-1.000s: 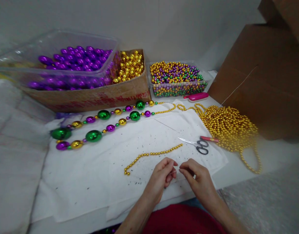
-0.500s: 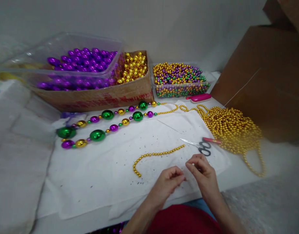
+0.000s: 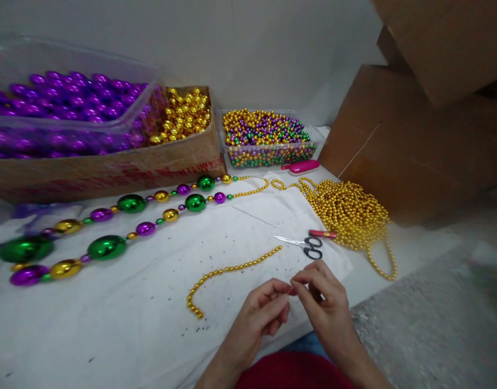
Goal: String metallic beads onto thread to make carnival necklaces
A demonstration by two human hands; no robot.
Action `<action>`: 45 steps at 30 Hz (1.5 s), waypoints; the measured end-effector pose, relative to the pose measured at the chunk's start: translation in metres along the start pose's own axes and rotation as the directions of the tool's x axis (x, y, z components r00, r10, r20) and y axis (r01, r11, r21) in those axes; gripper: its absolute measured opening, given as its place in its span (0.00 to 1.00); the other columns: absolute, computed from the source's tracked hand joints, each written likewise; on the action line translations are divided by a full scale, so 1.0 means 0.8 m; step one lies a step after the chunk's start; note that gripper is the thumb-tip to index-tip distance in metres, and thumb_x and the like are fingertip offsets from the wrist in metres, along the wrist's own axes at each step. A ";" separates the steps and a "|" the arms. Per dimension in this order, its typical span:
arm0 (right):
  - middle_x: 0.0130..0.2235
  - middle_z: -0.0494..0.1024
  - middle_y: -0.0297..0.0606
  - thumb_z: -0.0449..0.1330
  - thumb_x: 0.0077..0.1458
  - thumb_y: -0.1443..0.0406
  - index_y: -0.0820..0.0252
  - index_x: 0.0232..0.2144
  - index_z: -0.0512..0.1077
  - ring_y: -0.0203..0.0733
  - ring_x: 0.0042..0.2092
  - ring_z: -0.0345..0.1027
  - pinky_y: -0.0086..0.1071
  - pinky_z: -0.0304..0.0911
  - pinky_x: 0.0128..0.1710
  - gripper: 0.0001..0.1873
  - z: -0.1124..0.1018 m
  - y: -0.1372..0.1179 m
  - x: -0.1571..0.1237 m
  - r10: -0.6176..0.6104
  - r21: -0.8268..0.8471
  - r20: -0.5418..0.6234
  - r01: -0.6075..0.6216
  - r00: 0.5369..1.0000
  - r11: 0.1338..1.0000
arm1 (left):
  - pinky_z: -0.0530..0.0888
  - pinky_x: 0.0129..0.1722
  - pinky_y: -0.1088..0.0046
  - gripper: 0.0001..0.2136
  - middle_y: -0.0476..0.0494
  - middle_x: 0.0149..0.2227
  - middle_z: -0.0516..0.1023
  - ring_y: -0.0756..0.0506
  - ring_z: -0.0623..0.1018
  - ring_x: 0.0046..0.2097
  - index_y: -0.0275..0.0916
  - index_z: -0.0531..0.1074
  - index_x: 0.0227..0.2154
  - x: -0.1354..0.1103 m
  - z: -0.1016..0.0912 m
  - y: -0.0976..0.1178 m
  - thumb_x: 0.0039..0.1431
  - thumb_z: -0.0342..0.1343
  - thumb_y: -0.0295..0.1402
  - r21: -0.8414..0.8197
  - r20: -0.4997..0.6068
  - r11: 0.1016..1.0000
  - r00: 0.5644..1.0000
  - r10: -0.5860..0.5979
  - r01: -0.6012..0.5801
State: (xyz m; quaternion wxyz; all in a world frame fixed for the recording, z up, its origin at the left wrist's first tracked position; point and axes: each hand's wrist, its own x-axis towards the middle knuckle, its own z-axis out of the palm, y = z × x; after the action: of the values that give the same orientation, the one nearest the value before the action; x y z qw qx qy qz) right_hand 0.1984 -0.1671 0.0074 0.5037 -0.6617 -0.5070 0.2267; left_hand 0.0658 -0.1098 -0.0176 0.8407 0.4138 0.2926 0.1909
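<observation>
My left hand (image 3: 267, 310) and my right hand (image 3: 322, 292) meet at the fingertips above the front edge of the white cloth (image 3: 151, 302). Both are closed in a pinch; whatever lies between the fingers is too small to make out. Just beyond them is a short strand of gold beads (image 3: 232, 268), curved on the cloth. Black-handled scissors (image 3: 309, 246) lie past my right hand, beside a red stick-like object (image 3: 322, 234). A necklace of large green, purple and gold beads (image 3: 106, 247) stretches across the left side. A thin needle-like line (image 3: 254, 216) rests on the cloth.
A heap of gold bead strands (image 3: 349, 210) lies at the right. Behind stand a clear bin of purple beads (image 3: 135, 116), a carton with gold beads (image 3: 179, 162), a tub of small mixed beads (image 3: 268, 146) and a pink object (image 3: 304, 167). Large cardboard boxes (image 3: 374, 140) rise at right.
My hands have come together, fingertips now touching or nearly so. The view has turned right, so the things on the table appear further left.
</observation>
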 end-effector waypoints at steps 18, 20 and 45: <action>0.41 0.72 0.48 0.52 0.52 0.78 0.63 0.37 0.71 0.49 0.45 0.64 0.36 0.58 0.42 0.14 -0.043 0.113 0.099 0.046 -0.748 0.369 0.267 0.928 0.607 | 0.51 0.19 0.78 0.12 0.55 0.16 0.58 0.55 0.56 0.20 0.34 0.72 0.29 0.009 0.005 -0.008 0.53 0.56 0.40 0.195 -0.103 0.981 0.995 -0.001 0.021; 0.42 0.71 0.49 0.50 0.53 0.79 0.63 0.41 0.70 0.49 0.45 0.64 0.37 0.58 0.42 0.16 -0.043 0.114 0.095 0.071 -0.784 0.385 0.286 0.920 0.551 | 0.51 0.19 0.78 0.12 0.55 0.16 0.58 0.55 0.56 0.20 0.34 0.72 0.30 0.007 0.003 -0.008 0.54 0.55 0.39 0.186 -0.109 0.983 0.994 0.014 0.006; 0.36 0.78 0.35 0.65 0.46 0.67 0.54 0.37 0.72 0.38 0.40 0.70 0.23 0.59 0.24 0.13 -0.120 0.073 0.067 0.380 0.798 -0.151 -0.115 0.913 0.592 | 0.54 0.23 0.78 0.08 0.48 0.27 0.67 0.53 0.61 0.27 0.35 0.74 0.26 0.013 -0.009 0.004 0.53 0.57 0.36 0.344 -0.138 0.936 0.981 0.136 -0.081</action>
State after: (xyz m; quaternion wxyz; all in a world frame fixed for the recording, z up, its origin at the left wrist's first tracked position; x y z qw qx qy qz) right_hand 0.3224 -0.1597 0.0033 0.7730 -0.4717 -0.1773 0.3854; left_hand 0.0689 -0.0978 -0.0217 0.7195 0.5502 0.3640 0.2167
